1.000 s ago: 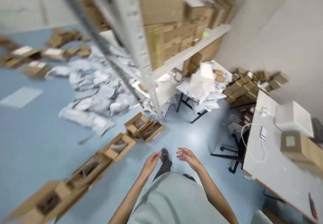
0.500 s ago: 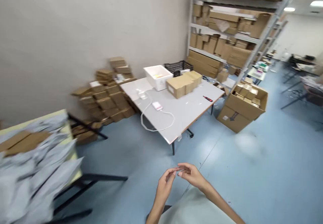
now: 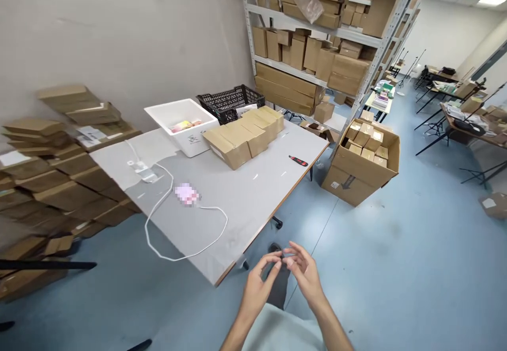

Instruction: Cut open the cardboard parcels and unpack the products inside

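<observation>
My left hand (image 3: 259, 282) and my right hand (image 3: 304, 272) meet in front of my body, above the floor. Both have bent fingers, with the fingertips pinched close together. Whatever they hold between the tips, if anything, is too small to make out. Ahead of them stands a grey-topped table (image 3: 253, 195). On it lie a red and black pen-like tool (image 3: 298, 160), a white cable (image 3: 170, 258) and a blurred-out pinkish object (image 3: 187, 194). Brown cardboard boxes (image 3: 237, 142) sit in a row beside a white bin (image 3: 190, 142) with colourful items inside.
A black crate (image 3: 225, 103) stands behind the bin. To the right, a large open carton (image 3: 348, 182) holds several small boxes. Metal shelving (image 3: 317, 31) full of cardboard rises behind. Stacked flat boxes (image 3: 71, 198) line the wall at left. Blue floor (image 3: 428, 266) runs along the right.
My view has moved closer to the grey table and turned right. The side table with grey bags has left the view, only dark legs showing. My hands stay pinched together.
</observation>
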Demonstrator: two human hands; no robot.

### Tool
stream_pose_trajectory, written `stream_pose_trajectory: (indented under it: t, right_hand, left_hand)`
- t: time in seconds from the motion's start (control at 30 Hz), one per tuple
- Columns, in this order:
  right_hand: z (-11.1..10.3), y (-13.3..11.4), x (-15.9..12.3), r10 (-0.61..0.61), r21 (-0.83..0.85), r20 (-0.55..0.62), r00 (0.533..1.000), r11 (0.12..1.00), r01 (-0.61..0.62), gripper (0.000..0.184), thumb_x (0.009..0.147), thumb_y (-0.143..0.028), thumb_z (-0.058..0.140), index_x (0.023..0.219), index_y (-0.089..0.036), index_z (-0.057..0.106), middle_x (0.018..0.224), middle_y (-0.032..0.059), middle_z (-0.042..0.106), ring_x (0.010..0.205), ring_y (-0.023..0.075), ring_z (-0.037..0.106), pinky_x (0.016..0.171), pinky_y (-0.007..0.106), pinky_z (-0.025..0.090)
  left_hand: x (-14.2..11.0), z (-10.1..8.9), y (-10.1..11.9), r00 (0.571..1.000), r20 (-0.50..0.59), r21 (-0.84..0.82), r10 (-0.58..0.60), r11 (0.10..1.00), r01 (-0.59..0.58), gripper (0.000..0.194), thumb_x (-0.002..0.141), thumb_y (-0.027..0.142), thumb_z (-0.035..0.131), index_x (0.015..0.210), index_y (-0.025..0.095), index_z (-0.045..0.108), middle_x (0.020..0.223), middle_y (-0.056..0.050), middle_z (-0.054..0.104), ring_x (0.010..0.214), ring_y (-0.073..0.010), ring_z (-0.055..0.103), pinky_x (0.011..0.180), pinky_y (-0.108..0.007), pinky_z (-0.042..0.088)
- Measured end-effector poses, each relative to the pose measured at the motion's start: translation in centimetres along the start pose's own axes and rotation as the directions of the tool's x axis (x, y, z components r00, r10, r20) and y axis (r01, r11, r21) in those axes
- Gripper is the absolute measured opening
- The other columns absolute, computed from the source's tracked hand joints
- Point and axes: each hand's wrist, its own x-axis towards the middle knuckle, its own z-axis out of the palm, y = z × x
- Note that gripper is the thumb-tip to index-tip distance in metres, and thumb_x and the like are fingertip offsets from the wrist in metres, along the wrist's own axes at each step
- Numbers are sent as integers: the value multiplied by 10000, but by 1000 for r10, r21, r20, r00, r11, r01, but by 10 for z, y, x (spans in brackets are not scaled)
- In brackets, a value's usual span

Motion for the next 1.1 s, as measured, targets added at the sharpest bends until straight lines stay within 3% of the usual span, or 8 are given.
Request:
stream_pose_trajectory:
  t: [0.17,0.37,0.5,0.63,0.73,0.83,0.93,1.1]
  right_hand:
    - [-4,-50,126,9,-139,12,1000,990,-8,721,871,-735,911,1409,-274,780,1369,145,827,1104,299,821,993,476,669]
    - [0,-114,267,-49,-274,10,999,960,50,688,888,-703,876,1433,-294,780,1491,158,747,1275,356,746,1021,512,659]
    - [-4,-119,358,-77,-313,2,997,947,73,674,908,-718,834,1418,-280,783,1539,169,702,1361,370,696,1064,515,648]
    - [-11,-108,467,-46,-329,102,994,941,77,691,913,-714,831,1429,-258,767,1533,187,697,1340,360,705,1044,500,656]
    - [-10,-107,568,-40,-394,222,974,910,128,694,927,-708,805,1439,-242,759,1491,189,700,1305,335,714,1019,477,664]
    - [3,-117,681,-79,-510,347,934,820,259,662,985,-670,727,1481,-233,740,1487,185,699,1339,320,689,1051,465,652]
    - [30,-127,794,-100,-636,445,890,664,393,641,1051,-580,646,1550,-179,696,1613,229,627,1524,350,581,1228,511,550]
    - [91,-126,938,56,-829,476,878,362,426,806,1085,-569,626,1744,-127,488,1860,265,319,1746,404,266,1384,554,311]
  left_hand:
    - [125,-18,10,994,-69,-62,-89,994,85,551,857,772,796,955,230,785,1318,-196,837,1313,-396,781,1210,-566,582]
    - [275,-22,85,991,-126,-60,34,997,-42,424,904,658,785,997,245,794,1309,-157,839,1346,-358,758,1244,-517,544]
    - [350,-14,113,983,-158,-77,92,992,-105,383,957,619,763,1011,241,787,1330,-152,826,1351,-341,750,1243,-493,539]
    - [427,-4,109,982,-187,-107,38,993,-59,414,950,639,788,1032,233,801,1306,-162,836,1326,-345,769,1214,-506,567]
    - [491,3,110,965,-263,-115,-9,993,-22,462,940,672,796,1056,224,810,1305,-169,843,1319,-350,776,1218,-522,563]
    - [557,11,122,930,-363,-126,-50,992,4,498,939,701,784,1073,222,812,1310,-165,845,1316,-346,774,1224,-524,554]
    - [618,21,138,899,-430,-139,-78,990,19,537,918,732,788,1082,222,820,1293,-164,849,1286,-347,781,1205,-520,566]
    - [682,37,151,856,-507,-136,-101,990,37,582,889,766,797,1098,224,829,1278,-169,851,1271,-349,786,1201,-515,568]
